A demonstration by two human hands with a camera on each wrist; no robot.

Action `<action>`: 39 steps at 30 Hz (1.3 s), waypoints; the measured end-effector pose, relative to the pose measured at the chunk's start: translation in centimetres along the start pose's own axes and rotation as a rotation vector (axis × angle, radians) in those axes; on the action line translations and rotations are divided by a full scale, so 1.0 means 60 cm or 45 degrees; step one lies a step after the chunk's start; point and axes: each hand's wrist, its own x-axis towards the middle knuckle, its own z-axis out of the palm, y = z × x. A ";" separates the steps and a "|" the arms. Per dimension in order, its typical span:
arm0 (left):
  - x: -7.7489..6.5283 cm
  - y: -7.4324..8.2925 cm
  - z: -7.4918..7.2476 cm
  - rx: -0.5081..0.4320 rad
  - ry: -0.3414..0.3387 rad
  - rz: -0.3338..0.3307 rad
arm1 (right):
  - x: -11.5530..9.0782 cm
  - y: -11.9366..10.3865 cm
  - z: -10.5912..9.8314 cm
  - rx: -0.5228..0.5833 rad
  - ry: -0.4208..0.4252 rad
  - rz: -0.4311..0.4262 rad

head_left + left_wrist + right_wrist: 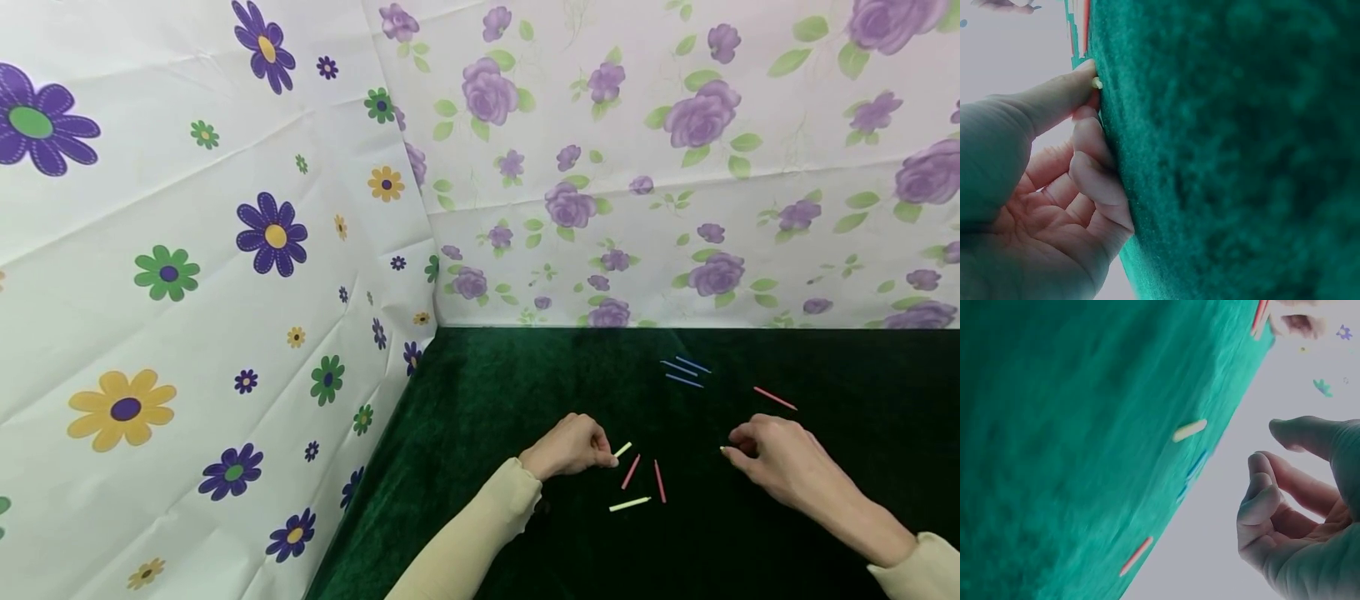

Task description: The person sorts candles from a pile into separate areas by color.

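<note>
Yellow sticks (630,504), three: one pinched in the left hand (570,444), one loose on the near-edge side, one (1190,430) by the right hand (787,458), clear only in that wrist's view. The right hand: thumb and fingertips slightly apart, nothing between. Red sticks (659,481), three: two between hands, one toward the surface's (525,371) far edge. Blue sticks (684,381), three, grouped nearest that edge. Step, my reading: picking up yellow. Next move probably calls for a low right-hand pinch.

Pale yellow sticks (630,504), red sticks (659,481), blue sticks (684,381), green cloth (525,375), purple-rose-patterned backdrop (517,200)
</note>
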 end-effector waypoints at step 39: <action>0.002 -0.003 0.002 -0.019 -0.005 -0.016 | -0.012 -0.110 0.092 0.125 -0.226 -0.010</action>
